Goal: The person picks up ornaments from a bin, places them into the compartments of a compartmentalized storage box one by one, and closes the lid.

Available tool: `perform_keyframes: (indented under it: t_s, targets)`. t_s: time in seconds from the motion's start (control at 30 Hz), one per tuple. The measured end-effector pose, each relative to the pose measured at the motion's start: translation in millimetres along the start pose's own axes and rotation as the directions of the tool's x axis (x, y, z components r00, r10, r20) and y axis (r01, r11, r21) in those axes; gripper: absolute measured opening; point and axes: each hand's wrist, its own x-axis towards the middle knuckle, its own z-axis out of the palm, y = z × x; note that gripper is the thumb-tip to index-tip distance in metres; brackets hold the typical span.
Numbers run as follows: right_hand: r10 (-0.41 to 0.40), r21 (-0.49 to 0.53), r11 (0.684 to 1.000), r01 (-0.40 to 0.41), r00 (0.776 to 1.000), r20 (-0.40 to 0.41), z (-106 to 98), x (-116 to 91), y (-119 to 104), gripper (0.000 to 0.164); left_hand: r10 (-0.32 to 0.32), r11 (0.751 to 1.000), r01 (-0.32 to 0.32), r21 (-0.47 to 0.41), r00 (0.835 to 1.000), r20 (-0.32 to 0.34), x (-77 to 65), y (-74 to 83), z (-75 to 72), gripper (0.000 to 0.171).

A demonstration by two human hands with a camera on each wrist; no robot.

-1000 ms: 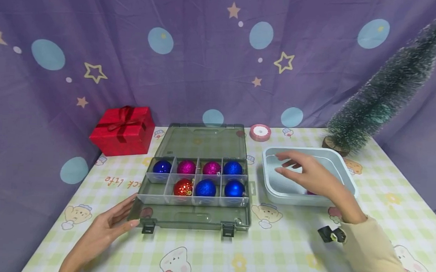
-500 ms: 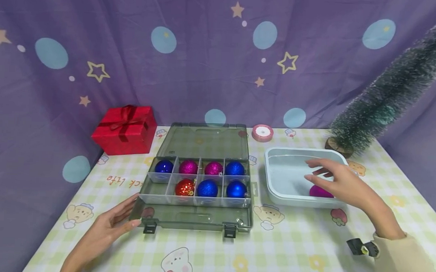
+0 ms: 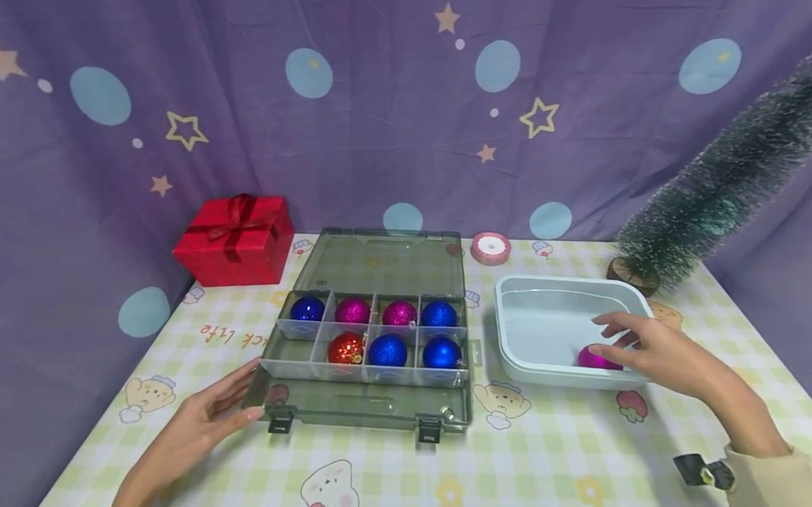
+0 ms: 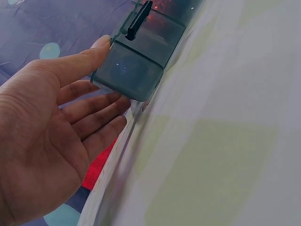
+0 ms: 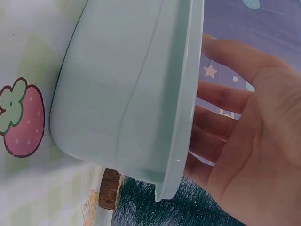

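A see-through grey compartment box lies with its lid up. Several baubles sit in its compartments: a red bauble, blue baubles such as one blue bauble, and two magenta glitter baubles such as one magenta glitter bauble. My left hand rests on the box's front left corner, thumb on the front edge and loosely bent fingers along the left side. My right hand reaches over a pale blue tray, thumb and fingers spread above a magenta bauble. Whether they touch it, I cannot tell.
At the back left stands a red gift box. A pink ribbon roll lies behind the tray. A small frosted Christmas tree rises at the back right. A black bow-shaped piece is at the right sleeve's cuff.
My right hand has moved right and down, from above the tray's left part to the magenta bauble at its front right. My left hand has stayed at the box corner.
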Motion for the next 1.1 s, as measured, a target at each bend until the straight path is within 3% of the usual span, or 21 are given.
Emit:
perform_keyframes:
  t_s: [0.3, 0.5, 0.73, 1.1]
  targets:
    - [0.041, -0.086, 0.996, -0.035, 0.996, 0.076, -1, 3, 4, 0.051, 0.021, 1.000, -0.021, 0.003, 1.000, -0.003, -1.1, 0.4, 0.9, 0.072]
    - [0.046, -0.091, 0.995, -0.034, 0.990, 0.137, 2, 8, 5, 0.050, 0.023, 1.000, -0.023, 0.011, 1.000, -0.004, -0.9, 0.8, 0.3, 0.072]
    - [-0.007, -0.057, 0.998, 0.016, 0.989, 0.148, 9, 17, 9, 0.038, 0.030, 1.000, -0.030, 0.003, 1.000, -0.002, -1.6, 0.0, -0.8, 0.071]
    - [-0.017, -0.012, 1.000, 0.019, 0.992, 0.127, 13, 25, 5, 0.040, 0.021, 1.000, -0.021, -0.003, 1.000, -0.005, -0.8, -1.3, 0.0, 0.071]
